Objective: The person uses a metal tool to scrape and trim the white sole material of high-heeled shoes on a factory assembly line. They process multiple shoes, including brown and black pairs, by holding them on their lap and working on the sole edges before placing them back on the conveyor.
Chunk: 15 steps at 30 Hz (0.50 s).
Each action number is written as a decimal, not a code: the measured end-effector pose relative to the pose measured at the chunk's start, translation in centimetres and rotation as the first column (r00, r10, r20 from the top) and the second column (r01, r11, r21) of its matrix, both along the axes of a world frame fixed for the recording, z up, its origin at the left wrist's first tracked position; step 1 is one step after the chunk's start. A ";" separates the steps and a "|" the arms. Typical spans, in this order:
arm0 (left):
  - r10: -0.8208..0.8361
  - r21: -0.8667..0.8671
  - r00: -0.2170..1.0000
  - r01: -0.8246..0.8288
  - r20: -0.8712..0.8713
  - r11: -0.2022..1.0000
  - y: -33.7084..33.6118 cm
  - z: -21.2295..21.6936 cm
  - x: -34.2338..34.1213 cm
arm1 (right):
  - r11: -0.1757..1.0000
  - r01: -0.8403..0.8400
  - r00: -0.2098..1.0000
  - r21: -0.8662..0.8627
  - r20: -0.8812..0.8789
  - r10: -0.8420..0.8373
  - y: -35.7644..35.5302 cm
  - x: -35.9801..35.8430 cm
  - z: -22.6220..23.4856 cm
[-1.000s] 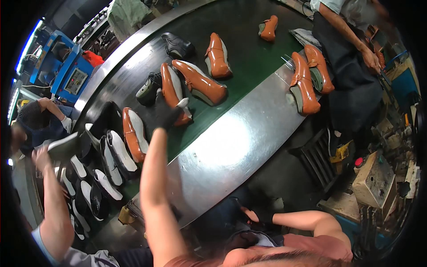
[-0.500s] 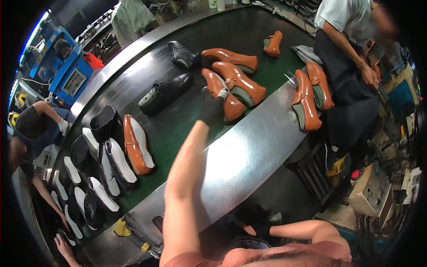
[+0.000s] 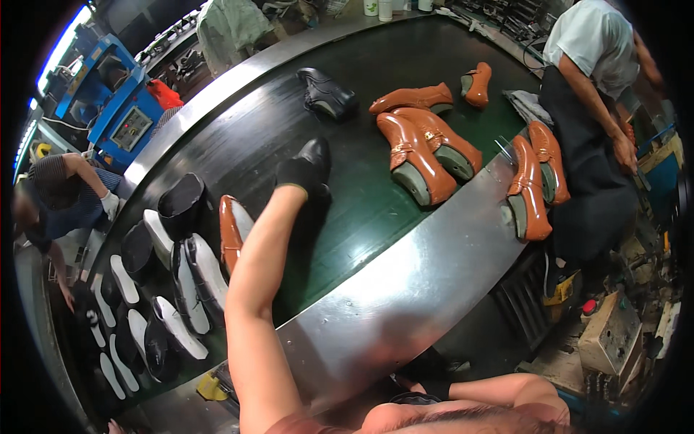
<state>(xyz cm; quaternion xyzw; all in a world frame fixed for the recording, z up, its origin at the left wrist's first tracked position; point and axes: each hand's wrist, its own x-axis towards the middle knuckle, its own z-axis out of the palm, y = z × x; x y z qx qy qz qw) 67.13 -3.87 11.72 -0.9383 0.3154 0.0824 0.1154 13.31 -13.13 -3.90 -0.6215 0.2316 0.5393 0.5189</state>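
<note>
My left hand (image 3: 295,173), in a dark glove, is closed around a black leather shoe (image 3: 316,155) over the green work surface. Its glossy end shows beyond my fingers, and the hand and forearm cover the rest. Low in the view, close to my body, is my right hand (image 3: 413,385) with a dark covering at the wrist; its fingers are mostly hidden. A brown glossy shoe (image 3: 230,230) lies partly behind my left forearm. To the right of my left hand, brown shoes (image 3: 421,163) lie close together. Another black shoe (image 3: 327,94) rests farther back.
Several black shoes with white insoles (image 3: 184,278) crowd the left end. A steel ledge (image 3: 376,289) runs along the near side. Two brown shoes (image 3: 531,184) stand at its right end beside a co-worker (image 3: 589,79). Another person (image 3: 65,188) works at far left.
My left hand has left the brown shoe among the others and moved left onto the black lace-up shoe, which now looks turned. The whole view has shifted slightly.
</note>
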 end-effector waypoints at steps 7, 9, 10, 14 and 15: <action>0.044 0.347 0.954 0.065 -0.298 0.936 1.1 4.1 -4.7 | 1.000 0.021 1.000 0.013 0.009 -0.021 0.7 0.9 -0.1; -0.069 0.326 0.986 0.115 -0.150 0.938 -0.8 4.3 -4.3 | 0.999 0.037 0.999 0.021 0.007 -0.037 0.8 1.0 -0.5; -0.093 0.258 0.988 0.122 -0.120 0.958 -2.5 3.5 -2.8 | 0.998 0.053 0.999 0.023 0.001 -0.053 0.9 0.9 -0.6; 0.119 -0.408 0.991 -0.135 -0.065 0.903 -8.4 -1.1 6.4 | 0.997 0.014 1.000 0.075 -0.016 -0.013 1.6 1.4 -1.0; 0.281 -0.533 0.951 -0.306 -0.129 0.789 -10.9 -2.2 8.5 | 0.997 0.012 1.000 0.077 -0.018 -0.011 1.5 1.5 -1.1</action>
